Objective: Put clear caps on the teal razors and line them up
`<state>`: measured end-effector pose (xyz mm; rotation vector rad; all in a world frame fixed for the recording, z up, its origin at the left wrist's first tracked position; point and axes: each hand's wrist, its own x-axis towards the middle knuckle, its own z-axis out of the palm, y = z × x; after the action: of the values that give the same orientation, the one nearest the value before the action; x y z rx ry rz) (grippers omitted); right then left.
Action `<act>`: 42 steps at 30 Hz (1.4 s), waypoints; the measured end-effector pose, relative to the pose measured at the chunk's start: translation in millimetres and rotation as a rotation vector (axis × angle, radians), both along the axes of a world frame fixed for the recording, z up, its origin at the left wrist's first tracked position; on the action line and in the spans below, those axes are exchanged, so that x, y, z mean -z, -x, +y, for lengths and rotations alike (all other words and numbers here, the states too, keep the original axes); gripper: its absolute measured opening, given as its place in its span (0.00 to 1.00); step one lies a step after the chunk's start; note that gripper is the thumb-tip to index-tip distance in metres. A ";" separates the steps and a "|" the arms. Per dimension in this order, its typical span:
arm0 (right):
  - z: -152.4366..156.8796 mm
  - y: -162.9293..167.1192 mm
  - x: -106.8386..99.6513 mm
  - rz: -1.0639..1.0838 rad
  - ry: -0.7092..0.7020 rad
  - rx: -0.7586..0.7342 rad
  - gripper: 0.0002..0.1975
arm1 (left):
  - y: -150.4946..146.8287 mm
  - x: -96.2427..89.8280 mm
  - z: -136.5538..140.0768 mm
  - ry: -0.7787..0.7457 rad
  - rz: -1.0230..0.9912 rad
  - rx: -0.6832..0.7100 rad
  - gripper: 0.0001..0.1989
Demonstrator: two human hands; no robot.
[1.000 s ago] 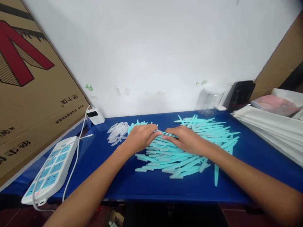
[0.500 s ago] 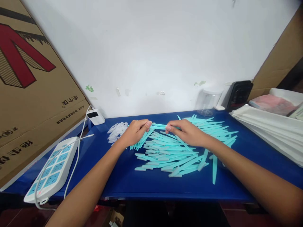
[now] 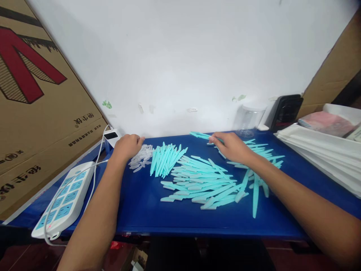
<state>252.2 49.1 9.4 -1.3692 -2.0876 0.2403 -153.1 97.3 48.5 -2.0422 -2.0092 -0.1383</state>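
From my remote seat, the head camera shows me the right hand [image 3: 232, 146] raised at the far side of the blue-covered table [image 3: 158, 218]. Its thumb and fingers are pinched together on a few slim turquoise plastic sticks [image 3: 199, 134], which point leftward, towards the white wall [image 3: 191, 60]. I see the left hand [image 3: 127, 146] beside a small pile of translucent whitish plastic pieces [image 3: 140, 158], its fingers curled and the thumb near them; I cannot tell whether it grips anything.

Between the hands I have a compact bundle of turquoise sticks [image 3: 166, 160], lying just right of the whitish pile. Nearer me spreads a wide heap of turquoise sticks with greyish ends [image 3: 203, 182], and another loose turquoise heap [image 3: 255, 188] lies partly under the right forearm. A white power strip with blue sockets [image 3: 66, 199] sits at my left; a clear plastic jar with a white lid [image 3: 251, 118] stands against the wall, beyond the right hand.
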 end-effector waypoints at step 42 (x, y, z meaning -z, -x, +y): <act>-23.9 29.0 1.4 -0.059 0.053 -0.157 0.26 | -67.0 10.3 -32.2 0.187 0.036 0.163 0.28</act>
<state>223.3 25.2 8.0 -1.2575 -2.2555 0.3267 -86.1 65.1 38.1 -2.3055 -1.8965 0.0566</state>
